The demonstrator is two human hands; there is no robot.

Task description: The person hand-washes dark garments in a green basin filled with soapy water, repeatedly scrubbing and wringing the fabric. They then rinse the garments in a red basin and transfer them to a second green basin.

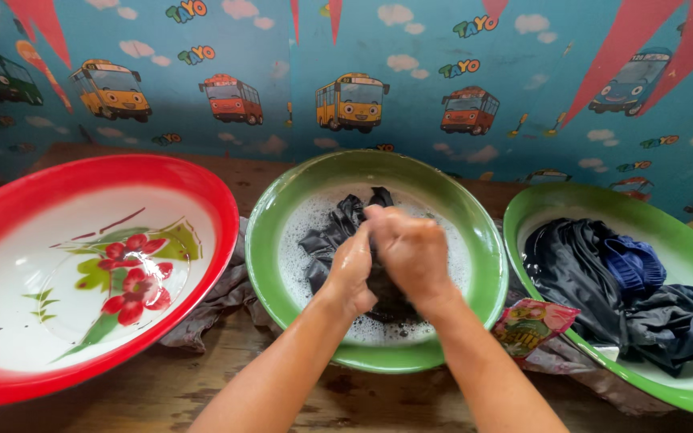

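Both hands clench the dark garment (pixel 338 232) — left hand (pixel 352 269) at seven o'clock, right hand (pixel 411 248) over it — cloth trailing toward eleven in the green basin (pixel 266 240).

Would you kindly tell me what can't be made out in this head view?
- Dark cloth: middle hidden by left hand and right hand.
- Green basin bottom: covered by suds.
- Red basin: left side cut by frame edge.
- Right green basin: cut by frame edge.

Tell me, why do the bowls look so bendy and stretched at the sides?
Head view: the wide lens curves the edges, stretching the red basin and the right green basin; the middle basin stays rounder; both hands look sharp, and lighting is soft and even.
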